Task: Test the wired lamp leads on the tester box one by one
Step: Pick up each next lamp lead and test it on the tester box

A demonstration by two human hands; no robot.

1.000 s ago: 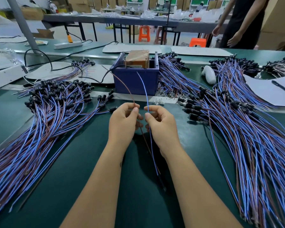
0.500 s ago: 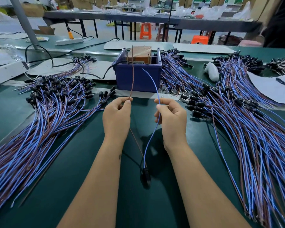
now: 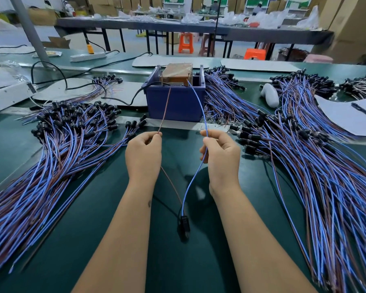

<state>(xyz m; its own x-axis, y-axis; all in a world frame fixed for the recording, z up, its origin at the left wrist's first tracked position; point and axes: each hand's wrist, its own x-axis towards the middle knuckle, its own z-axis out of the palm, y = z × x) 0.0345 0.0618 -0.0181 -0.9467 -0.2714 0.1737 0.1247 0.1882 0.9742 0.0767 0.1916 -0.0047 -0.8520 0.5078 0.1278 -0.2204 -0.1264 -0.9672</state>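
Two hands up over the green desk [image 3: 93, 240], each pinching one wire of a single lamp lead. Left hand [image 3: 143, 154]: thumb and forefinger closed on the brown wire [image 3: 165, 111], whose free end reaches up to the top of the tester box [image 3: 176, 76]. Right hand [image 3: 220, 154]: fingers curled round the blue wire [image 3: 197, 100], its end likewise up at the box top. Both wires joined below the wrists at a black lamp socket [image 3: 184, 224], just above the desk between the forearms. Tester box seated in a blue bin [image 3: 175, 102] straight ahead of the hands. Large fans of blue-and-brown leads on either side: left pile [image 3: 51, 155], right pile [image 3: 315, 166]. White paper with a pen [image 3: 347, 117] at far right.
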